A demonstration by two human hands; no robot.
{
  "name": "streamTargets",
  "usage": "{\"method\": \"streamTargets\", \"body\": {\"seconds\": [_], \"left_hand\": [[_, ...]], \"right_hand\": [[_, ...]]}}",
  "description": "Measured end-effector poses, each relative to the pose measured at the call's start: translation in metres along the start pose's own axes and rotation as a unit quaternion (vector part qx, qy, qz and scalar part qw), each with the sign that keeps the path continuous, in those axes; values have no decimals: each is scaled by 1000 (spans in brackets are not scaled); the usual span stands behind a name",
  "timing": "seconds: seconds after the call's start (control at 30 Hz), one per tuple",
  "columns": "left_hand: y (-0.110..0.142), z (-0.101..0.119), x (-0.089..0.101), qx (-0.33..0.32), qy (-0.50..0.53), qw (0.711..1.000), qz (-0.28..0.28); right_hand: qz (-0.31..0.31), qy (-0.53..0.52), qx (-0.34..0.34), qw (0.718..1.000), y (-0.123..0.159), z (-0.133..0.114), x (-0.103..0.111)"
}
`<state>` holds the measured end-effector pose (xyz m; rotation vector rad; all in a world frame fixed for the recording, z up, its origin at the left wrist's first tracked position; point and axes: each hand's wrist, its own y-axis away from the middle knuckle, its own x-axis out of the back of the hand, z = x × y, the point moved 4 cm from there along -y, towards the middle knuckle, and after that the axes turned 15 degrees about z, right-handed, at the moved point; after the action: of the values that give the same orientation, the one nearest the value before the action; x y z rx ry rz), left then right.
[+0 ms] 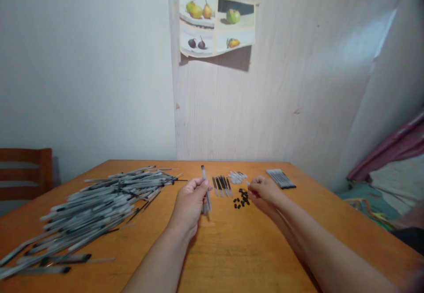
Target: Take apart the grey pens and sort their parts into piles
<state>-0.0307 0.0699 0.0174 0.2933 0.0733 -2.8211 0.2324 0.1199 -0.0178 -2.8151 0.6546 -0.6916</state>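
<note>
My left hand (194, 200) is closed around a pen barrel (203, 171), which stands nearly upright with a dark end at the top. My right hand (263, 187) is in a pinch just right of a small heap of white plastic pieces (236, 177). A pale bit shows at its fingertips, too small to name. Between the hands lie a row of black ink refills (222, 185) and several loose black plugs (243, 198). Behind my right hand, a neat row of pens (280, 178) lies side by side.
A large loose pile of pens and pen parts (109, 200) spreads over the left of the wooden table (228, 257). A wooden chair (26, 160) stands at the left. Fruit pictures (217, 24) hang on the wall, and cloth (391, 165) lies at the right.
</note>
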Motion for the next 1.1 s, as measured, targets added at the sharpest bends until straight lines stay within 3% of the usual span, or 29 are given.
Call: {"method": "streamTargets", "body": {"seconds": [0.07, 0.17, 0.37, 0.63, 1.1], "left_hand": [[-1, 1, 1, -6, 8, 1000, 8], [-3, 3, 4, -21, 25, 999, 20], [-6, 5, 7, -27, 70, 996, 43], [-7, 4, 7, -20, 107, 992, 59], [-2, -2, 2, -21, 95, 994, 54]], "right_hand": [[-15, -45, -10, 999, 10, -15, 1], [-70, -193, -54, 977, 32, -39, -3], [-129, -253, -58, 957, 76, -63, -19], [-159, -260, -71, 950, 109, -64, -42], [-140, -277, -54, 949, 112, -41, -65]]}}
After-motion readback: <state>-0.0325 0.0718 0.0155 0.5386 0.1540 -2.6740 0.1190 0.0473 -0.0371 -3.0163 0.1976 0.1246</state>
